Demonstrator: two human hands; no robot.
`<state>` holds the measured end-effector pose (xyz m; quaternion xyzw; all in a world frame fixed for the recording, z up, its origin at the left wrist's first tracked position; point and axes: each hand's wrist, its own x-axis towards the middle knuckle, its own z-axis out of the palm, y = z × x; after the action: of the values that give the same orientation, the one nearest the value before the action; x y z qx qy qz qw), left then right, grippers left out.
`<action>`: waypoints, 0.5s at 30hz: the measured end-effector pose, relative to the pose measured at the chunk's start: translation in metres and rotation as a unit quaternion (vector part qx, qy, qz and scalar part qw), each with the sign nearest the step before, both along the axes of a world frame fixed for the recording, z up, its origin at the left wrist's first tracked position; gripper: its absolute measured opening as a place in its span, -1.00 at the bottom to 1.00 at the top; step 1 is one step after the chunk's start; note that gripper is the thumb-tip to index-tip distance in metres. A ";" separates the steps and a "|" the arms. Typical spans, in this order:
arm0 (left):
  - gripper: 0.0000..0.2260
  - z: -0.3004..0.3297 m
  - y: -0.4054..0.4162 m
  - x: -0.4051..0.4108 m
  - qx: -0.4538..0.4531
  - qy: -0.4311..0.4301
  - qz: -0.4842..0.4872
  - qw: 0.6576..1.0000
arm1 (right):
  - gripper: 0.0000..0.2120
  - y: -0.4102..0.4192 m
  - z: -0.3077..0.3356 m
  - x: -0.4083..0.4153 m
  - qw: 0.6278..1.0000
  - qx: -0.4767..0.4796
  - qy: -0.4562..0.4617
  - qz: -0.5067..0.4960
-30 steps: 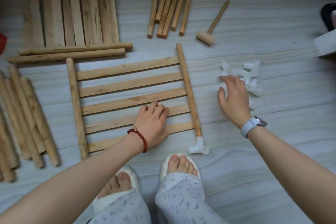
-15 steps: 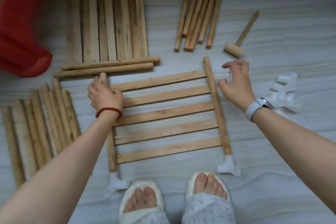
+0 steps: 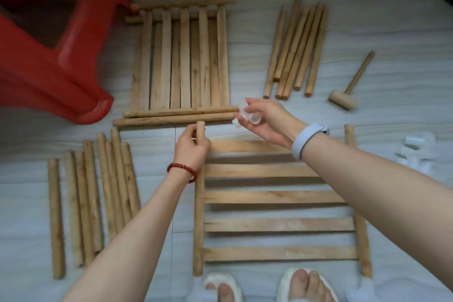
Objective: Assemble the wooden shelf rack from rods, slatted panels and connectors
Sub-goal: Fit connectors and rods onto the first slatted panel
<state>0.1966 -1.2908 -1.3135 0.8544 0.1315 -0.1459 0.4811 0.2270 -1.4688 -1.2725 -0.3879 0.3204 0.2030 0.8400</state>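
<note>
Left hand [image 3: 192, 147] grips the panel [image 3: 277, 197] rod's far end; right hand [image 3: 262, 119] pinches a connector [image 3: 245, 115] just beside it, over bare floor [image 3: 392, 32].

Slatted panel [image 3: 277, 197]: light tan wood, grain streaks, five slats. Second panel [image 3: 182, 59] further out: same tan, darker brown streaks. Loose rods [image 3: 95, 201] and far rods [image 3: 296, 49]: same tan. Mallet [image 3: 343, 102]: pale wood. Connector [image 3: 247, 115] in right hand [image 3: 267, 120]: translucent white; connector pile [image 3: 416, 152] same. Stool [image 3: 49, 56]: glossy red. Floor [image 3: 392, 32]: pale grey with wavy white-grey veining. Bead bracelet [image 3: 182, 170]: dark red. Wristband [image 3: 306, 138]: light lavender-grey. Slippers [image 3: 318, 282]: white.
</note>
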 end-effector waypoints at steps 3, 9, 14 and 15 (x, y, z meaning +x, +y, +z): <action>-0.80 0.010 -0.005 -0.004 -0.060 -0.005 -0.040 0.997 | -0.71 0.017 0.006 0.016 0.999 0.026 -0.011 0.038; -0.78 0.015 -0.003 -0.005 -0.073 -0.001 -0.052 0.996 | -0.81 0.031 0.004 0.028 0.992 -0.030 -0.045 0.117; -0.79 0.017 -0.002 -0.003 -0.074 0.008 -0.064 0.995 | -0.73 0.029 -0.009 0.027 0.951 -0.201 -0.124 0.199; -0.79 0.017 -0.002 -0.003 -0.075 0.010 -0.067 0.995 | -0.73 0.028 -0.010 0.027 0.940 -0.224 -0.143 0.213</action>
<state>0.1935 -1.2926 -1.2963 0.8213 0.0674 -0.1961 0.5315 0.2538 -1.4406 -1.2827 -0.6505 0.1438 0.2418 0.7055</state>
